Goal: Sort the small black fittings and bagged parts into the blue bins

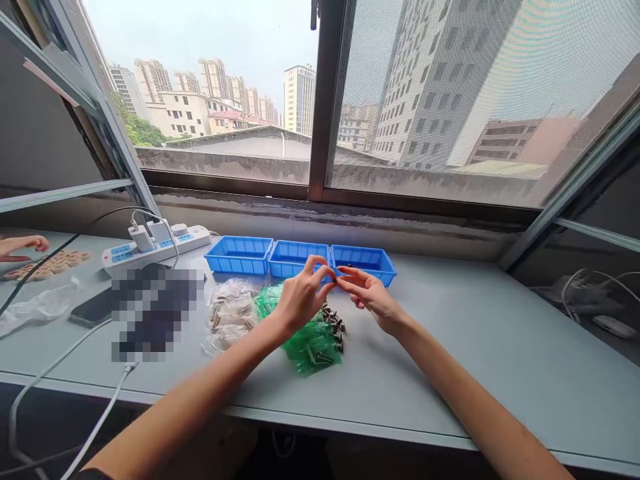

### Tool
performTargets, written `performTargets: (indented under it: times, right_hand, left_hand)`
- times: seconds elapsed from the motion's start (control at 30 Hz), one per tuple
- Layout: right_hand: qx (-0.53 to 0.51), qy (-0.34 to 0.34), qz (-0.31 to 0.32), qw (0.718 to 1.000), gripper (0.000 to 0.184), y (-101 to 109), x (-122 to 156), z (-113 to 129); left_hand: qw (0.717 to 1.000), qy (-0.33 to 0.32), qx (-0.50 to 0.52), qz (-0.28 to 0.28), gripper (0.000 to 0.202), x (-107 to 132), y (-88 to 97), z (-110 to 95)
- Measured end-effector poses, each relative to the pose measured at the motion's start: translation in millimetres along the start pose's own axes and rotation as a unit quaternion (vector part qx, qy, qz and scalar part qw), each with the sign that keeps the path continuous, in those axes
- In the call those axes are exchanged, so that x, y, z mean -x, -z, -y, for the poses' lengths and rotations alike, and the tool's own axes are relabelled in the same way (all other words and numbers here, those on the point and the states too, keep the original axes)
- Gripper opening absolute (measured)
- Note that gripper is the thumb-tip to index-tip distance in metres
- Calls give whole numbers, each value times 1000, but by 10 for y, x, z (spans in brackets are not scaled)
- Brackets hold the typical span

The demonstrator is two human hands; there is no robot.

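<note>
My left hand (304, 293) and my right hand (374, 299) meet fingertip to fingertip above the table. Both are closed in a pinch around something small and dark, too little to make out. Below them lies a pile of small metal fittings (338, 323), some like short screws. Green plastic bags (307, 343) with thin metal pieces in them lie under and beside my left hand. To their left are clear plastic bags (233, 310) of small parts. Just behind my hands stand a left blue bin (240, 268), a middle blue bin (286, 269) and a right blue bin (389, 272), which holds a few dark bits.
A white power strip (157, 247) with plugs and cables stands at the back left, near a dark phone-like device (95, 305) and a blurred-out patch. Another person's hand (25, 247) is above small tan pieces (55, 263) at far left. Windows and metal frames rise behind the table (450, 320).
</note>
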State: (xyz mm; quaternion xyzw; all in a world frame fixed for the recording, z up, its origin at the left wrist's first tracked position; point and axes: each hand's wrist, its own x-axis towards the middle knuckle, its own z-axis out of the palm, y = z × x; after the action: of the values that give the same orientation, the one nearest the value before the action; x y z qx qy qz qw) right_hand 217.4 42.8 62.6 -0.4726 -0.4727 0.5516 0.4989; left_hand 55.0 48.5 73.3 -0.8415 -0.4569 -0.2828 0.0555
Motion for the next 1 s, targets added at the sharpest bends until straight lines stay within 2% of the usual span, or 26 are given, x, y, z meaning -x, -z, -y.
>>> performTargets:
  times: [0.13,0.27,0.43,0.63,0.77,1.0]
  right_hand:
    - [-38,-55,62,996,47,54,-28,-22]
    - [-59,-46,86,993,48,87,-51,-62]
    - [-37,-25,39,998,47,70,-65,-82]
    - [-23,-39,-68,997,44,59,-46,-8]
    - [-1,-22,-76,997,38,141,-81,-16]
    - [57,16,-69,996,51,261,-189,-140]
  left_hand:
    - [999,-33,14,-12,18,10,-21,31]
    - [999,-43,16,-26,20,16,-49,62]
    - [999,-33,5,-22,17,7,-75,84]
    - [999,44,-17,26,14,-35,-4,140]
    - [998,50,-29,30,19,-38,17,177]
    - [999,-10,-31,-2,18,-10,-26,107]
